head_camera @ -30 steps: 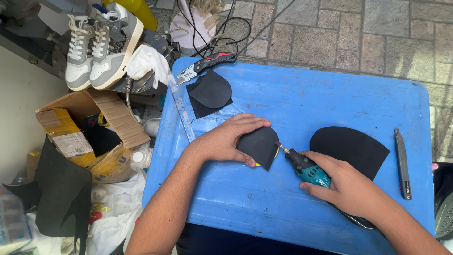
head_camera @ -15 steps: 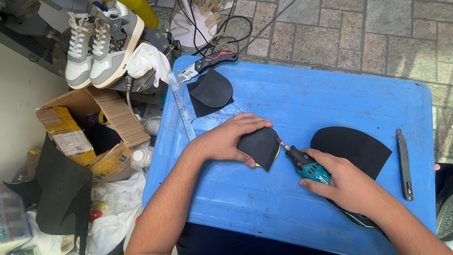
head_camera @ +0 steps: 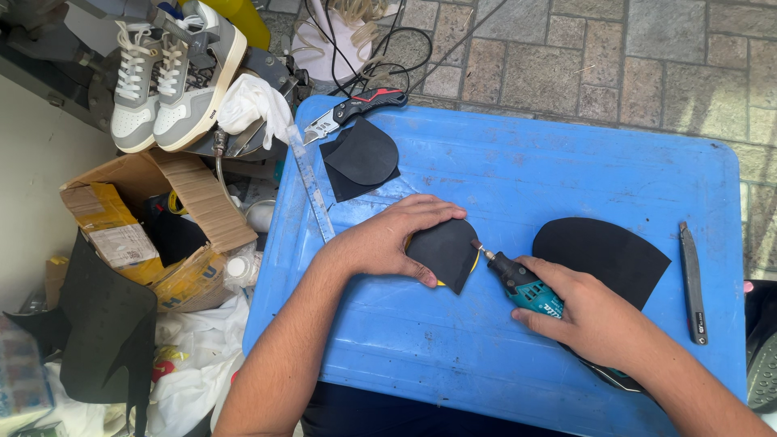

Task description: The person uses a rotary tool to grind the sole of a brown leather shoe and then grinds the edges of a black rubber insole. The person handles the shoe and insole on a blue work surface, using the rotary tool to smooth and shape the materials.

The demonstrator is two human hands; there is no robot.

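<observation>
— What have the hands got?

— From my feed: the left hand (head_camera: 388, 239) lies flat on a small black rubber piece (head_camera: 445, 252), pinning it to the blue table (head_camera: 502, 170); its grip is pressed down, not clenched. The right hand (head_camera: 595, 316) is clenched around a teal rotary tool (head_camera: 522, 285), tip touching the piece's right edge (a yellow sliver shows beneath).

— Containers?

— An open cardboard box (head_camera: 146, 218) stands left of the table on the floor; something dark sits inside, I cannot tell what. A larger black sheet (head_camera: 603, 255) lies just beyond the right hand, and a utility knife (head_camera: 356, 109) at the table's far edge.
</observation>
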